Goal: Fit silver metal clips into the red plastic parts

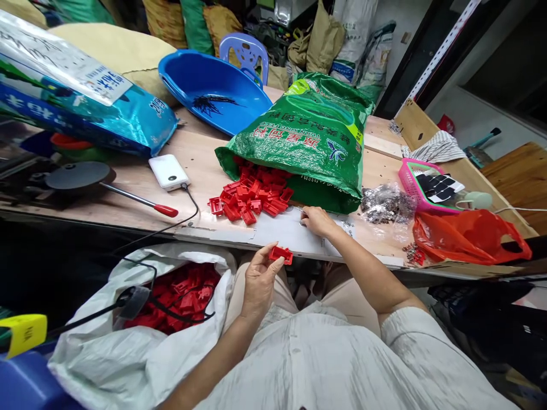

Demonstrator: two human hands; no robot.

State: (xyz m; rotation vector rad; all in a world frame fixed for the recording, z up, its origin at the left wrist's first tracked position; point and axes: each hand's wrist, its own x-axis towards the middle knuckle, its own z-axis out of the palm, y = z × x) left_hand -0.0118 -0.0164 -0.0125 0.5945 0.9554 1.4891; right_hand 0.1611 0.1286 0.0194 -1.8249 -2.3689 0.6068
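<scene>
Just past the table's front edge, my left hand [259,282] pinches a small red plastic housing [281,255] between thumb and fingers, its hollow side up. My right hand [318,221] rests low over a white sheet [273,233] on the table, fingers closed. A thin metal tool [296,208] sticks out from those fingers to the left; its exact kind is too small to tell. Beyond the hands, a pile of similar red housings [252,196] spills from the mouth of a green feed bag [307,136]. Tiny parts [348,228] lie right of the right hand.
A white sack [102,353] of red pieces stands below left. On the table are a white power bank [168,172] with cable, a red-handled lever [164,210], a blue basin [222,97], a plastic bag of small parts [387,204], a pink basket [405,182] and a red bag [470,236].
</scene>
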